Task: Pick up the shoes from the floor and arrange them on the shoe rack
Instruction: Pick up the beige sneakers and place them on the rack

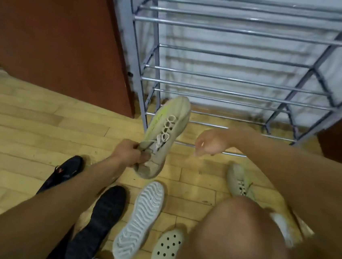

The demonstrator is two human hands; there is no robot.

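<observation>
Beige sneaker [164, 135] with white laces and a yellow-green side stripe is off the floor, toe pointing up toward the lowest bars of the shoe rack [233, 89]. Left hand [130, 152] is clenched around the heel collar and tongue end of it, fingers closed on the fabric. Right hand [208, 142] hangs just right of the sneaker, loosely open, fingers curled downward, touching nothing; it sits in front of the rack's bottom front bar.

Rack is grey metal with chrome rails, all visible tiers bare, standing against a white wall, with a reddish-brown panel [60, 33] to its left.

On the wooden floor [29, 125]: a matching beige sneaker [239, 183] partly hidden behind the right forearm and knee [236, 241]; a white shoe [141, 219] lying sole-up; a white perforated clog [166, 253] beside the knee; a black shoe [101, 221] and a dark sneaker [64, 173], both partly covered by the left forearm
</observation>
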